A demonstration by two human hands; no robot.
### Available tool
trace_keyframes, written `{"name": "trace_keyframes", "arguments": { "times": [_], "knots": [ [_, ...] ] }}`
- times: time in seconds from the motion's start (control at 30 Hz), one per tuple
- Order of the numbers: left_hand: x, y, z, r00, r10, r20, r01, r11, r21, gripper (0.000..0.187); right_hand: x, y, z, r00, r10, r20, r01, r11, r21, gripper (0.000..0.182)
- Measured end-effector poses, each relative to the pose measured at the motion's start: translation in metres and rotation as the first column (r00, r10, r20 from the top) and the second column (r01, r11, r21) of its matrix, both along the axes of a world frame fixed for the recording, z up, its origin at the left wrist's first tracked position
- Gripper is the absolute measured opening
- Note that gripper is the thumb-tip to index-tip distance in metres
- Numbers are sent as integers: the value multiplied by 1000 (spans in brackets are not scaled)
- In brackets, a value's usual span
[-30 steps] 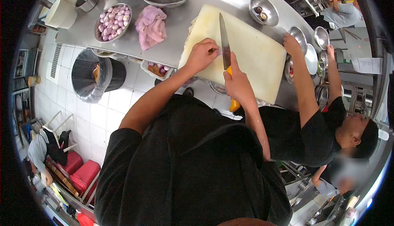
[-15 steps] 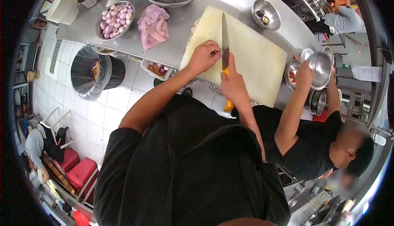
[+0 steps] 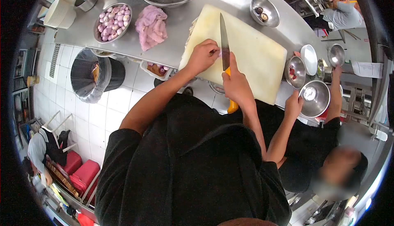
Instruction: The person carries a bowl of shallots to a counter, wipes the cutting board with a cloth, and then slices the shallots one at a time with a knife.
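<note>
My right hand (image 3: pixel 238 85) is wrapped round the yellow handle of a long knife (image 3: pixel 224 41), with the forefinger along the base of the blade. Its tip points away from me over a pale cutting board (image 3: pixel 254 53). Left of the blade, my left hand (image 3: pixel 204 56) is closed with curled fingers, pinching something small and pale that I cannot make out. To the left on the steel table lie a crumpled pink cloth (image 3: pixel 151 26) and a steel bowl of peeled shallots (image 3: pixel 113 22).
A co-worker's hand (image 3: pixel 293 104) holds a steel bowl (image 3: pixel 314 99) at the right. Beyond the board stands a small bowl (image 3: pixel 264 11) with dark pieces. A lined bin (image 3: pixel 91 76) is on the floor at left.
The co-worker's hands have moved apart; the left one has lowered with a bowl and a white bowl shows more fully. My knife blade has tilted slightly left, and my hands have barely moved.
</note>
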State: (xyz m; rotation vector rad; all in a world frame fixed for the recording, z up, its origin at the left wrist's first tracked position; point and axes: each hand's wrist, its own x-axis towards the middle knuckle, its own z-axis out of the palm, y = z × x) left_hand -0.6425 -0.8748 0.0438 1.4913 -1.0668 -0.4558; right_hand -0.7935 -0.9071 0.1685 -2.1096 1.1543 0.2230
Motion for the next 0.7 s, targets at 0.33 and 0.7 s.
{"name": "trace_keyframes", "arguments": {
  "times": [0.33, 0.7],
  "knots": [
    [3, 0, -3, 999, -2, 39, 3, 1000, -16, 8, 28, -10, -58, 993, 4, 116, 13, 989, -146, 77],
    [0, 0, 0, 999, 16, 35, -16, 1000, -6, 7, -1, 5, 7, 1000, 13, -7, -13, 1000, 26, 73]
  ]
}}
